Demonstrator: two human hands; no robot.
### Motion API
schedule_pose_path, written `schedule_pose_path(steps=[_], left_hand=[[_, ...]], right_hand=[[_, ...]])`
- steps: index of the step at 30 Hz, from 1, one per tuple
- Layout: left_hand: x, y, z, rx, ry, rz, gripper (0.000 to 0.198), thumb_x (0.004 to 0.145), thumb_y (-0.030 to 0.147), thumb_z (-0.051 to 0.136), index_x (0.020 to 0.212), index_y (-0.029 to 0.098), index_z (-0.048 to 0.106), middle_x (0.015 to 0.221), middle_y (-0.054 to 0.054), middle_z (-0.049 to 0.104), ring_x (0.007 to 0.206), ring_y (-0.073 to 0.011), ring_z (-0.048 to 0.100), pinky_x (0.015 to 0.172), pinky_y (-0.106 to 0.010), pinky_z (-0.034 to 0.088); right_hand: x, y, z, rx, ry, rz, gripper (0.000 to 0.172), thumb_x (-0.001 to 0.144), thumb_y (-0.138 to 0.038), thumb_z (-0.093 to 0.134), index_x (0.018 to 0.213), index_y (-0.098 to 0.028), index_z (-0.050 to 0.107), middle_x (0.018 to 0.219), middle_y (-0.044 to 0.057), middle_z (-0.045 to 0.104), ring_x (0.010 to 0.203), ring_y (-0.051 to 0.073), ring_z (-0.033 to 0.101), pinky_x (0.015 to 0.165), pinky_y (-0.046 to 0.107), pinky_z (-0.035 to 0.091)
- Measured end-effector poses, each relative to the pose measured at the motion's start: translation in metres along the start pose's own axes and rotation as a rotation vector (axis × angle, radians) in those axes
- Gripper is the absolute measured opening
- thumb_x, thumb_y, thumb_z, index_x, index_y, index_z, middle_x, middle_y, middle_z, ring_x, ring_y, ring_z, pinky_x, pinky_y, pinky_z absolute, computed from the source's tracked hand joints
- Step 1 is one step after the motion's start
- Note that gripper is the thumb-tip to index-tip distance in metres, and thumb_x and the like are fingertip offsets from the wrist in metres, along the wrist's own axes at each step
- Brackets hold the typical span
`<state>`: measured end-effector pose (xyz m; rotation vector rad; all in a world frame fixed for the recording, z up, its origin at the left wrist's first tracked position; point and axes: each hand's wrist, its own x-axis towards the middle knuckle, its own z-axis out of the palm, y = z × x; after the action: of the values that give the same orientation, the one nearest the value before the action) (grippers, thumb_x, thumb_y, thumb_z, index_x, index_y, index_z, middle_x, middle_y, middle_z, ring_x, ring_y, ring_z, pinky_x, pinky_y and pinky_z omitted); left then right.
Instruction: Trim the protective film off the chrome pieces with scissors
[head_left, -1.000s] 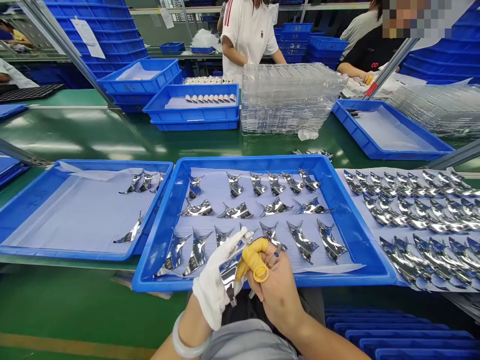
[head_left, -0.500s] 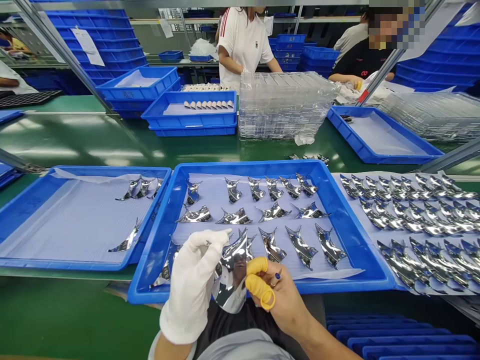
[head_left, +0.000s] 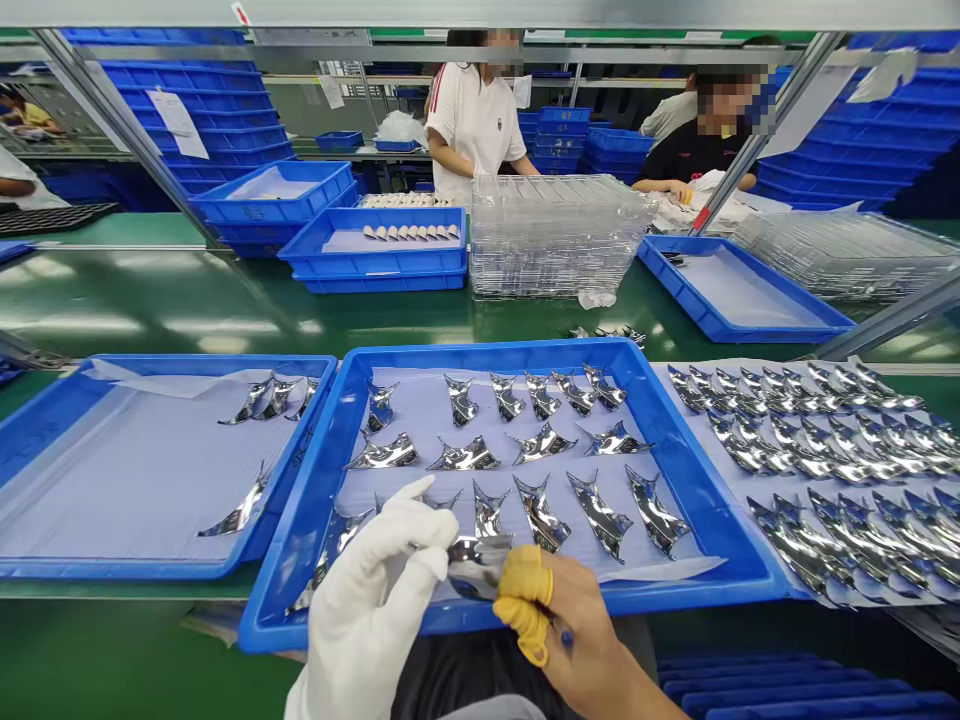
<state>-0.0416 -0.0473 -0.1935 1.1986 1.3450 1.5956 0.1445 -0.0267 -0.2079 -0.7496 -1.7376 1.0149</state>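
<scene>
My left hand [head_left: 375, 610], in a white glove, pinches one end of a shiny chrome curved part [head_left: 474, 566] at the near edge of the middle blue tray [head_left: 690, 460]. My right hand [head_left: 577, 640], bare with yellow finger cots on thumb and forefinger, grips the part's other end, and a small tool tip shows under its fingers. The part lies nearly flat between both hands. Several more chrome parts [head_left: 540, 445] lie in rows on the tray's pale liner.
A left blue tray [head_left: 45, 420] holds a few chrome parts. Rows of parts [head_left: 825, 450] lie on a sheet at right. Stacked clear plastic trays [head_left: 555, 235], further blue trays and seated or standing co-workers are across the green bench.
The chrome part has been turned from upright to nearly flat between my hands. My view has tilted up, so hands and trays sit lower in frame.
</scene>
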Motion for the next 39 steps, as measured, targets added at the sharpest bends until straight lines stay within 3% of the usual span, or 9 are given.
schedule_pose_path(steps=[4,8,12,16,21,23,27,32,39], left_hand=[[0.004,-0.008,0.000,-0.061,0.110,-0.236,0.016,0.084,0.039,0.074,0.094,0.028,0.080,0.104,-0.004,0.079,0.115,-0.0261,0.066,0.108,-0.039,0.048],[0.013,-0.008,0.002,-0.129,0.127,-0.322,0.026,0.079,0.048,0.077,0.087,0.023,0.079,0.096,-0.006,0.080,0.102,-0.0249,0.071,0.101,-0.036,0.053],[0.022,-0.006,0.000,-0.140,0.082,-0.395,0.027,0.082,0.046,0.076,0.092,0.021,0.077,0.098,-0.005,0.079,0.097,-0.0207,0.072,0.090,-0.028,0.056],[0.028,-0.004,-0.004,-0.111,0.076,-0.429,0.031,0.081,0.046,0.078,0.096,0.020,0.075,0.101,-0.006,0.077,0.097,-0.0198,0.071,0.085,-0.025,0.056],[0.032,-0.005,-0.013,-0.090,-0.006,-0.561,0.054,0.077,0.050,0.079,0.121,0.020,0.068,0.092,-0.005,0.072,0.071,-0.0163,0.067,0.056,-0.024,0.052],[0.034,-0.005,-0.019,-0.011,-0.019,-0.530,0.063,0.073,0.050,0.082,0.125,0.019,0.067,0.087,-0.004,0.070,0.074,-0.0181,0.068,0.065,-0.028,0.055],[0.038,0.001,-0.039,0.093,0.095,-0.495,0.063,0.075,0.053,0.078,0.129,0.023,0.066,0.102,-0.004,0.073,0.108,-0.0245,0.067,0.106,-0.039,0.047],[0.039,0.003,-0.071,0.056,0.235,-0.578,0.060,0.076,0.063,0.072,0.125,0.028,0.069,0.130,-0.005,0.069,0.126,-0.0287,0.060,0.110,-0.040,0.048],[0.031,-0.006,-0.080,0.164,0.148,-0.545,0.049,0.079,0.061,0.070,0.111,0.025,0.077,0.126,-0.008,0.072,0.123,-0.0319,0.063,0.111,-0.046,0.047]], right_hand=[[-0.001,-0.008,0.002,-0.131,0.010,-0.106,0.018,0.093,-0.011,0.060,0.103,-0.022,0.071,0.077,0.007,0.073,0.066,0.020,0.065,0.061,0.029,0.046],[0.010,-0.016,0.011,0.149,0.006,0.250,0.028,0.096,-0.032,0.063,0.070,-0.021,0.062,0.055,-0.001,0.053,0.048,0.012,0.042,0.049,0.026,0.034],[0.023,-0.021,0.022,0.498,-0.025,0.579,0.043,0.083,-0.051,0.077,0.066,-0.018,0.056,0.057,-0.002,0.051,0.049,0.009,0.036,0.047,0.023,0.028],[0.029,-0.018,0.032,0.659,0.002,0.693,0.044,0.078,-0.051,0.083,0.069,-0.018,0.056,0.053,-0.008,0.040,0.045,0.004,0.020,0.043,0.021,0.017],[0.033,-0.008,0.044,0.747,0.007,0.734,0.046,0.082,-0.055,0.079,0.073,-0.019,0.052,0.049,-0.012,0.030,0.043,0.003,0.016,0.042,0.020,0.014],[0.037,-0.005,0.045,0.722,-0.014,0.740,0.046,0.083,-0.056,0.077,0.075,-0.019,0.052,0.049,-0.012,0.030,0.043,0.004,0.016,0.043,0.021,0.013],[0.060,0.003,0.036,0.453,-0.105,0.693,0.036,0.087,-0.048,0.070,0.075,-0.019,0.052,0.053,-0.010,0.032,0.046,0.006,0.020,0.045,0.022,0.019],[0.124,0.034,0.027,-0.502,-0.331,0.467,0.018,0.091,-0.017,0.049,0.073,-0.020,0.050,0.067,-0.003,0.054,0.059,0.012,0.048,0.057,0.022,0.037],[0.210,0.092,0.088,-0.980,-0.350,0.462,0.011,0.096,-0.016,0.058,0.100,-0.012,0.067,0.087,0.009,0.070,0.086,0.024,0.067,0.078,0.036,0.050]])
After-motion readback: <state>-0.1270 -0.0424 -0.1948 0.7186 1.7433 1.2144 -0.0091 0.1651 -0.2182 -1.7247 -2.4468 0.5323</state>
